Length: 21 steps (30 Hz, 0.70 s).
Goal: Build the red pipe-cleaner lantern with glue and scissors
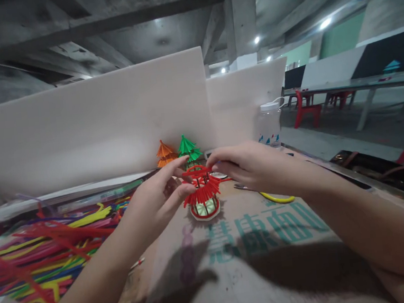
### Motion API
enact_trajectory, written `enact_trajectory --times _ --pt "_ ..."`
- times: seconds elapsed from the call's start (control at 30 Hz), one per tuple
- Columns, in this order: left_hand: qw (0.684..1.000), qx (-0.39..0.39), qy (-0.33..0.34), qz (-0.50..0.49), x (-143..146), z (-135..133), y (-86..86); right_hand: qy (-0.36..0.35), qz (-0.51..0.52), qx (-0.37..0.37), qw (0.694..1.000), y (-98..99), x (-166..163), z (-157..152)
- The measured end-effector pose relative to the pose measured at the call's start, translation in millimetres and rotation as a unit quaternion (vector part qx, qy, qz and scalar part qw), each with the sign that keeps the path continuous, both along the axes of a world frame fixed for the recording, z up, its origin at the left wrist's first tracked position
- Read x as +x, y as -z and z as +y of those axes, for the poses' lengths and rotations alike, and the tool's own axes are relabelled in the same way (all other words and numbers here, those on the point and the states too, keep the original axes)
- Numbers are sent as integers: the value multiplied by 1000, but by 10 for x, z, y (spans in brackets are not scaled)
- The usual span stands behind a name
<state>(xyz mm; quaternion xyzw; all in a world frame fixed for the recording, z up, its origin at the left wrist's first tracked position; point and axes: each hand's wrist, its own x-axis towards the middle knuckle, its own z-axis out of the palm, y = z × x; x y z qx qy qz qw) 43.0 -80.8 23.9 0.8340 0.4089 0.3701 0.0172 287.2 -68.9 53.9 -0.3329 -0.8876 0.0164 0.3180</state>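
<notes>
A small red pagoda-like model [202, 194] made of pipe cleaners stands upright on the cardboard, with a fringed roof tier, thin posts and a pale round base. My left hand [159, 193] is closed at its upper left side, thumb and fingers around the red ring at the top. From the right, my right hand [241, 167] pinches the red pipe cleaner of that ring between thumb and fingertips. Its other fingers are curled. Behind the model stand a green tiered model [188, 148] and an orange one [165, 152].
Loose coloured pipe cleaners [54, 251] pile up on the left. Pliers with a yellow handle [278, 199] lie behind my right hand. A clear bottle [270, 123] stands at the back right, before white foam boards [113, 117]. Printed cardboard [236, 281] covers the tabletop.
</notes>
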Motion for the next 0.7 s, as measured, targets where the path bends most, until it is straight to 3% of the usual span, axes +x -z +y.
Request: enact_trajectory --times 0.1,0.23,0.33,0.53,0.7 --pt "989 135 -13 62 38 -5 70 24 -21 9 999 86 -144 24" --pt "946 277 -40 163 8 28 107 24 -39 17 999 98 -161 30" --pt "933 298 -69 189 -72 67 56 29 -52 26 998 49 -75 56" --pt "931 319 -107 145 -234 133 -73 38 -27 41 998 -96 151 183" --pt "924 327 -146 136 -364 157 -165 102 -2 49 994 -214 355 316"
